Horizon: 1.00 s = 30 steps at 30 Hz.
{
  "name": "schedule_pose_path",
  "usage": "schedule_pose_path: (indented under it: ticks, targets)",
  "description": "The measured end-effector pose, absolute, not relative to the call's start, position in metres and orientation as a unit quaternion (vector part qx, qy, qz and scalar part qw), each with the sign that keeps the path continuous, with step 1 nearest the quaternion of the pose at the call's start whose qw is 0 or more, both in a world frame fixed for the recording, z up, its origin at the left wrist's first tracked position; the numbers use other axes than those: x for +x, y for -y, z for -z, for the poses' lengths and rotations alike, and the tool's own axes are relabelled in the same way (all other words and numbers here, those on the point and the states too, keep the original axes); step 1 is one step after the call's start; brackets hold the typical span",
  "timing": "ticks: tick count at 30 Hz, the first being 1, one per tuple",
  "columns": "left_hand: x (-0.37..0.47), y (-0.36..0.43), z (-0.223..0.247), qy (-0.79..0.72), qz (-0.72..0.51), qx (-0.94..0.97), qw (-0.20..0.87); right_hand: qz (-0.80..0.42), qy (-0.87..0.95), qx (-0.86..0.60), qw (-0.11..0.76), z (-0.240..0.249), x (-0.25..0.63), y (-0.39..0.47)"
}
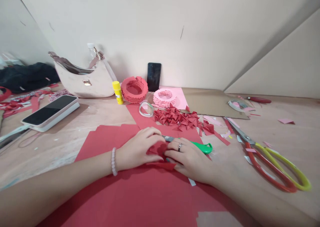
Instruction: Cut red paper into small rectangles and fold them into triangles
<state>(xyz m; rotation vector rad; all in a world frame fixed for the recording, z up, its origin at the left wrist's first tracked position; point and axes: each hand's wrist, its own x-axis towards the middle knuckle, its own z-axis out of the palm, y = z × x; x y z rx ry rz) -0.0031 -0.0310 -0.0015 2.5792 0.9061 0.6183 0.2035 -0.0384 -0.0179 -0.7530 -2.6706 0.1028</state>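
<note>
A small piece of red paper [157, 149] is between my two hands, above a stack of red paper sheets [140, 200]. My left hand [142, 145] curls around its left side, thumb below and fingers above. My right hand [186, 157], with a ring on one finger, closes on its right side; part of the fold is hidden under the fingers. A red paper strip [163, 166] lies just below the fingertips. Behind my right hand rests a green cutter knife [203, 147], partly covered. Beyond it is a heap of small folded red paper triangles [177, 117].
Large scissors [255, 143] lie at right. Behind stand a red paper ring [135, 90], a pink paper ring [165, 98], a yellow glue stick [117, 92] and a phone [154, 76]. A tape roll [146, 109], cardboard [210, 100], handbag [85, 77] and white-cased device [51, 112] surround the sheets.
</note>
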Motion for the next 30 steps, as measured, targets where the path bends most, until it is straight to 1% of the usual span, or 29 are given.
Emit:
schedule_pose_path:
  ticks: [3,5,8,15,17,20,22,24,28,30]
  targets:
    - [-0.001,0.035,0.001,-0.200,-0.153,0.961,0.116,-0.022,0.945,-0.266,0.188,0.017,0.203,0.038]
    - [0.001,0.039,0.003,-0.163,-0.114,0.977,0.078,-0.020,0.944,-0.266,0.195,0.018,0.203,0.038]
    - [0.005,0.045,0.004,-0.178,-0.095,0.978,0.044,-0.019,0.941,-0.274,0.198,0.019,0.203,0.038]
    - [0.006,0.050,0.003,-0.218,-0.054,0.974,0.024,0.005,0.920,-0.312,0.235,0.010,0.212,0.032]
    - [0.006,0.050,0.004,-0.217,-0.055,0.974,0.023,0.012,0.911,-0.355,0.210,0.002,0.214,0.029]
    - [0.006,0.050,0.005,-0.217,-0.058,0.974,0.025,0.024,0.897,-0.429,0.108,-0.010,0.218,0.026]
    - [0.007,0.050,0.005,-0.224,-0.057,0.972,0.030,-0.010,0.893,-0.446,0.060,-0.014,0.223,0.022]
    - [0.007,0.049,0.006,-0.236,-0.054,0.970,0.033,-0.077,0.894,-0.439,0.038,-0.015,0.230,0.016]
    - [0.006,0.048,0.008,-0.248,-0.060,0.966,0.039,-0.231,0.891,-0.387,0.049,-0.018,0.252,0.000]
    - [0.004,0.049,0.010,-0.252,-0.067,0.965,0.040,-0.274,0.882,-0.380,0.049,-0.021,0.263,-0.007]
